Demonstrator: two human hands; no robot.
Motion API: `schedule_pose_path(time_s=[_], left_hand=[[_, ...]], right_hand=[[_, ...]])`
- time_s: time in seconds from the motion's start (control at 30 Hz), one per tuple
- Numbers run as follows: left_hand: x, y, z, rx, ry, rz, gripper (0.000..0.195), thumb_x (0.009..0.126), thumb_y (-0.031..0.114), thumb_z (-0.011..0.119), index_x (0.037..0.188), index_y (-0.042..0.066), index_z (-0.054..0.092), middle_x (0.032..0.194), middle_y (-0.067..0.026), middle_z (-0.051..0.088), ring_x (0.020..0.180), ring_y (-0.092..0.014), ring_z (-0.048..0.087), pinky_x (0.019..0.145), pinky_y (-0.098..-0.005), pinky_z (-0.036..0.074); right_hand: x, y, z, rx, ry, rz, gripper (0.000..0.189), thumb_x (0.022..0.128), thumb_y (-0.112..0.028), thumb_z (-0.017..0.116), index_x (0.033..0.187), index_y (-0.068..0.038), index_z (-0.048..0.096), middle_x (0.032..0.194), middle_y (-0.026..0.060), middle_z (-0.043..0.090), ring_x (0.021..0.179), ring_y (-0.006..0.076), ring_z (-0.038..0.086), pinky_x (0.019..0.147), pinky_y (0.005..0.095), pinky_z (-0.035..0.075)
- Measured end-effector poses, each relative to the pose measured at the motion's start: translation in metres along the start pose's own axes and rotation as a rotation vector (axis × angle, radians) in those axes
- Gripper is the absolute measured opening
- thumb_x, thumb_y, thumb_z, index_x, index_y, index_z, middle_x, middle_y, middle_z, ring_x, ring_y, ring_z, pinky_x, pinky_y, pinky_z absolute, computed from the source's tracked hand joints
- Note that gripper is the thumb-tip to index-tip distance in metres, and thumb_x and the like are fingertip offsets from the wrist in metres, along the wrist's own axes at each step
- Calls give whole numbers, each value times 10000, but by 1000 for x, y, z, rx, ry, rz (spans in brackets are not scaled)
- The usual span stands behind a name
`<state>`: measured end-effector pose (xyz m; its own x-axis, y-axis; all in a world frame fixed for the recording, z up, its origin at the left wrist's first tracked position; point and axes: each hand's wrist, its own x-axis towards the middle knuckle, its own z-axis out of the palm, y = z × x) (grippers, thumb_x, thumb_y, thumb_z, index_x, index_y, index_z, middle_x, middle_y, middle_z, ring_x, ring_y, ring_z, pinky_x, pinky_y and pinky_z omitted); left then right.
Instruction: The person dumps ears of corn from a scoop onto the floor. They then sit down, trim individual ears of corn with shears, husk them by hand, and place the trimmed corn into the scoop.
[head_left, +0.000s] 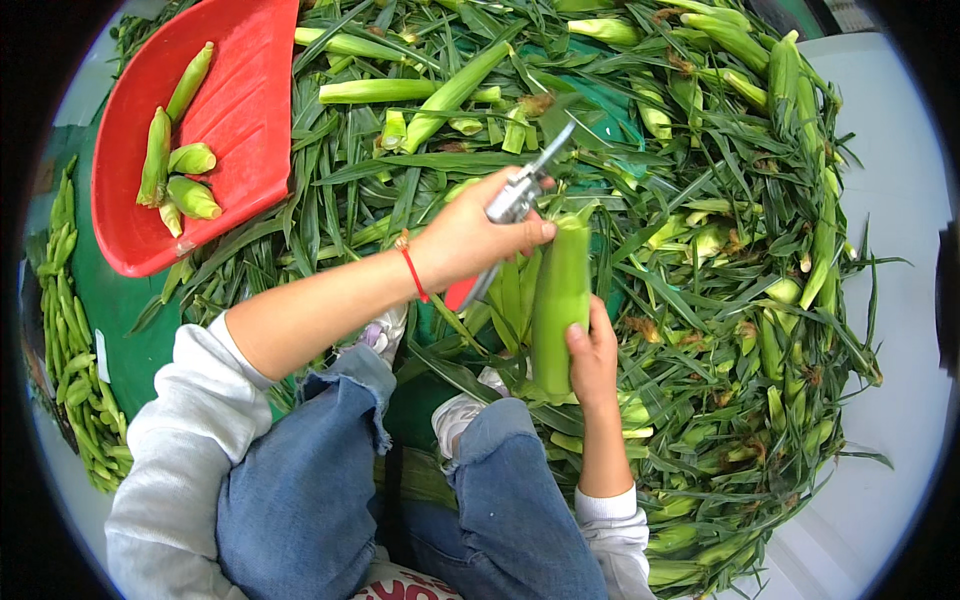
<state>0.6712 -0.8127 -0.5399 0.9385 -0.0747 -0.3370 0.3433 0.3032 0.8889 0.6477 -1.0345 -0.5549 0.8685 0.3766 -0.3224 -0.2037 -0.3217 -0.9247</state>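
Note:
My left hand (472, 236) grips a pair of pruning shears (517, 199) with a red handle end. The metal blades point up and away from me. My left thumb is at the top of a green corn ear in its husk (559, 300). My right hand (595, 356) is wrapped around the lower right side of that ear, which stands roughly upright in the view and is slightly blurred. Loose husk leaves (517, 296) hang just left of the ear.
At the upper left a red plastic scoop (240, 127) holds several husked-in corn ears (156, 154). Piled corn leaves and ears (720, 300) spread ahead and to the right, against a pale wall (892, 225). Green pods (71, 330) lie at far left. My knees (300, 465) are below.

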Motion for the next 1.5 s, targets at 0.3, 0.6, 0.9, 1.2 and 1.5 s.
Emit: schedule_pose_path(time_s=[0.3, 0.6, 0.9, 1.2, 1.5], left_hand=[[-16, 9, -20, -111, -38, -193, 355, 797, 56, 583, 1137, 60, 481, 839, -18, 551, 701, -109, 589, 615, -241, 487], [-17, 18, -9, -422, 104, -273, 355, 714, 3, 464, 1056, 97, 493, 782, -34, 562, 687, -135, 573, 618, -297, 498], [-32, 37, 7, -1202, -220, -52, 449, 731, 31, 486, 1173, 84, 425, 935, -120, 587, 855, -247, 599, 794, -397, 488], [-26, 17, -9, -148, 104, 87, 512, 775, 155, 672, 1176, 65, 367, 1159, -135, 514, 1037, -184, 527, 823, -330, 447], [-99, -23, -134, -268, 386, 59, 482, 900, 347, 415, 1284, 58, 381, 1146, -69, 532, 964, -177, 553, 796, -319, 478]], right_hand=[[0, -29, 2, -617, 32, -267, 526, 747, -307, 664, 1137, 2, 494, 1030, 165, 555, 881, 326, 579, 747, 363, 473], [8, -15, 37, -585, 77, -217, 724, 618, -191, 773, 1212, -26, 392, 1042, 158, 552, 934, 312, 565, 793, 363, 459], [10, -3, 79, 1285, -435, 281, 688, 628, 35, 735, 1241, -48, 434, 1196, 53, 504, 1069, 179, 509, 901, 312, 428], [18, -11, 59, 528, -45, 172, 571, 726, -43, 676, 1220, -32, 391, 1120, 82, 509, 1037, 188, 496, 890, 327, 413], [18, -15, 20, 3, -484, -366, 482, 798, -225, 610, 1236, -72, 475, 1291, 120, 423, 1188, 233, 403, 978, 357, 349]])
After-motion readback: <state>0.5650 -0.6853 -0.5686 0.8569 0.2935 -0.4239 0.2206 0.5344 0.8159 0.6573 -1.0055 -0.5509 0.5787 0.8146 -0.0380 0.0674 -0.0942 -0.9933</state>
